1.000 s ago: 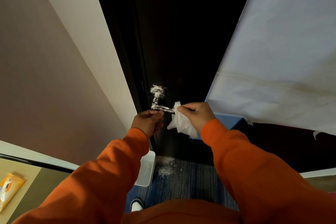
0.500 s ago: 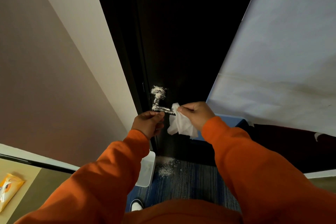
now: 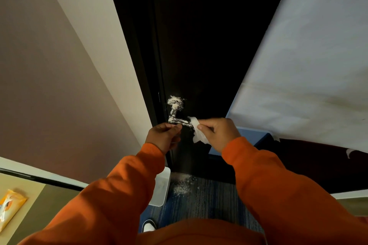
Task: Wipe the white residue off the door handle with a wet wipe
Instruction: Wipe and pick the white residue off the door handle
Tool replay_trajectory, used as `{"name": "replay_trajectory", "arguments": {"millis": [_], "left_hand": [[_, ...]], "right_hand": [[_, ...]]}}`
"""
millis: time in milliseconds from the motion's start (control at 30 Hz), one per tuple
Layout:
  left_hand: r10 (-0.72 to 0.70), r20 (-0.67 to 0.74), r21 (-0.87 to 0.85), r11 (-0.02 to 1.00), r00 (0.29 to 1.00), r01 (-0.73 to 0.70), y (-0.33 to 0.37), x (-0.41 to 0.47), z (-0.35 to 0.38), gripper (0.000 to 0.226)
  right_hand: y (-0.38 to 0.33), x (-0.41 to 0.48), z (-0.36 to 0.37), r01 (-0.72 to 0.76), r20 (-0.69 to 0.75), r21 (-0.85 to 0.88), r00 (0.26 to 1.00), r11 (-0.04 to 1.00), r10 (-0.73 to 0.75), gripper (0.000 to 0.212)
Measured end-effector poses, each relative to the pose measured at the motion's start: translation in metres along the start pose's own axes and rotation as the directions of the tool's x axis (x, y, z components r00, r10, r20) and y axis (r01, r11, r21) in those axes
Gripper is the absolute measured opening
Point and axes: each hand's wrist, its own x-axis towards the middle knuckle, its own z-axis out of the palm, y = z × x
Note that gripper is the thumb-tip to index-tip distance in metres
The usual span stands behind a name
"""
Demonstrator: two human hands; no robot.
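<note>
At centre frame in the head view, the lever door handle (image 3: 177,115) sits on the dark door (image 3: 209,45), its round rose and bar crusted with rough white residue (image 3: 175,102). The left hand (image 3: 163,138), at 7 o'clock of the handle, pinches the lever's underside between thumb and fingers. The right hand (image 3: 218,132), at 4 o'clock, grips a crumpled wet wipe (image 3: 197,129) whose leading fold touches the lever's free end. Judgement: wiping has barely begun; most residue is still in place. To do it well, steady the lever with the left hand, wrap the damp cloth around the bar and draw it along toward the free end, then work the rose. The crust looks flaky; powder (image 3: 182,186) lies on the blue carpet at 6 o'clock, beside a white bin (image 3: 160,189).
</note>
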Motion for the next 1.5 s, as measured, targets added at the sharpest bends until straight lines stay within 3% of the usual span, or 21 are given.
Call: {"name": "replay_trajectory", "arguments": {"millis": [100,433,567,733,833,933,1067,1300,1367,1500], "left_hand": [[-0.001,-0.009,-0.009,1.0,1.0,0.0,0.0,0.0,0.0,0.013],[-0.014,-0.003,-0.01,1.0,1.0,0.014,0.0,-0.002,0.002,0.011],[-0.011,-0.006,-0.016,1.0,1.0,0.011,0.0,-0.002,0.002,0.011],[-0.005,0.007,0.0,1.0,1.0,0.005,-0.001,0.0,0.002,0.013],[-0.015,0.007,-0.036,0.999,1.0,0.015,-0.003,-0.002,0.004,0.012],[-0.03,0.009,-0.077,0.997,1.0,0.03,-0.007,-0.003,0.006,0.012],[-0.035,0.03,-0.076,0.996,0.999,0.037,-0.018,-0.008,0.009,0.008],[-0.105,0.181,0.08,0.993,0.978,0.091,-0.044,-0.034,0.029,0.008],[-0.135,0.227,0.149,0.983,0.965,0.103,-0.051,-0.039,0.035,0.015],[-0.133,0.229,0.253,0.965,0.964,0.073,-0.058,-0.042,0.04,0.022]], "right_hand": [[0.012,-0.013,-0.013,0.039,-0.025,-0.025,0.999,0.999,-0.039,0.03],[-0.003,0.001,-0.001,-0.125,0.005,0.099,0.992,0.987,0.125,0.029],[0.009,-0.011,-0.007,-0.077,-0.035,0.109,0.996,0.991,0.082,0.027],[-0.001,0.002,-0.004,-0.117,-0.021,0.05,0.993,0.992,0.118,0.022],[-0.006,0.005,0.002,-0.161,-0.012,0.126,0.986,0.979,0.164,0.025],[0.001,-0.002,0.002,-0.244,-0.009,0.353,0.964,0.903,0.264,0.025],[0.021,-0.018,-0.01,-0.314,-0.034,0.55,0.917,0.774,0.397,0.007],[0.052,-0.058,0.002,-0.556,0.139,0.636,0.765,0.536,0.629,0.009],[0.049,-0.064,0.015,-0.584,0.217,0.639,0.761,0.5,0.612,0.014],[0.037,-0.07,0.033,-0.544,0.314,0.604,0.834,0.583,0.454,0.018]]}}
